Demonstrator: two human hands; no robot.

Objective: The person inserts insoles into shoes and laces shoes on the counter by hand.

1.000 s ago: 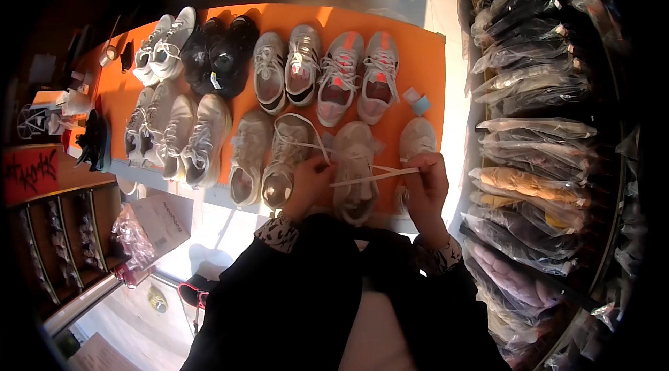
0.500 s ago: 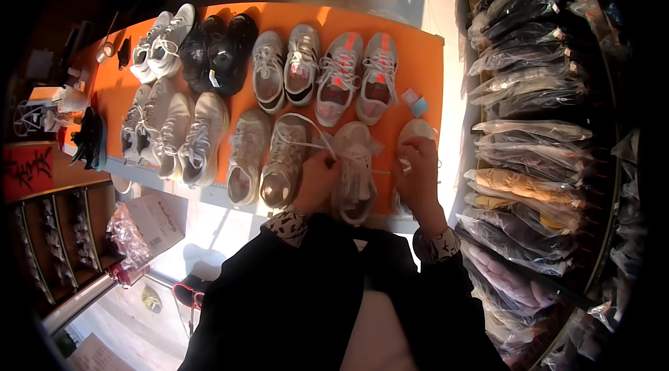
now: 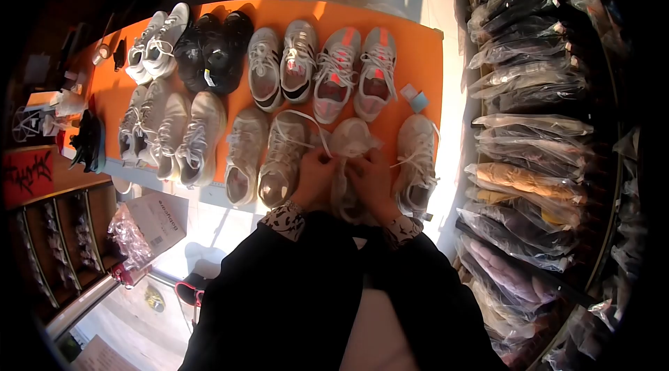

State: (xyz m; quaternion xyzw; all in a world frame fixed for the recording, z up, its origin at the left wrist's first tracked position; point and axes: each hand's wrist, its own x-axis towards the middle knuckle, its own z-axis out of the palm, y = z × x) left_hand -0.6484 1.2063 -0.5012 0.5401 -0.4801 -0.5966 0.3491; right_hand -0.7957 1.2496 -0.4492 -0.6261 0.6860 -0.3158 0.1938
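On the orange table (image 3: 411, 57), a white shoe (image 3: 350, 137) lies between my hands, its laces partly covered. My left hand (image 3: 317, 177) is closed on a white shoelace (image 3: 322, 139), which loops up over the neighbouring beige shoe (image 3: 282, 155). Just right of it, my right hand (image 3: 371, 179) is over the white shoe, fingers pinched together near its laces; what they hold is too small to make out. Another white shoe (image 3: 417, 155) stands to the right of my right hand, with a loose lace along its side.
Behind are striped shoes (image 3: 298, 57), pink-marked shoes (image 3: 337, 78) and black shoes (image 3: 212, 50) in plastic. More white shoes (image 3: 201, 137) stand left. Small tags (image 3: 416, 97) lie at the right. Bagged garments (image 3: 533, 176) hang along the right side; a cardboard box (image 3: 162, 221) is lower left.
My right hand has moved left from the rightmost white shoe to the middle one, close beside my left hand. The rightmost shoe is now uncovered. My left hand stays on the lace.
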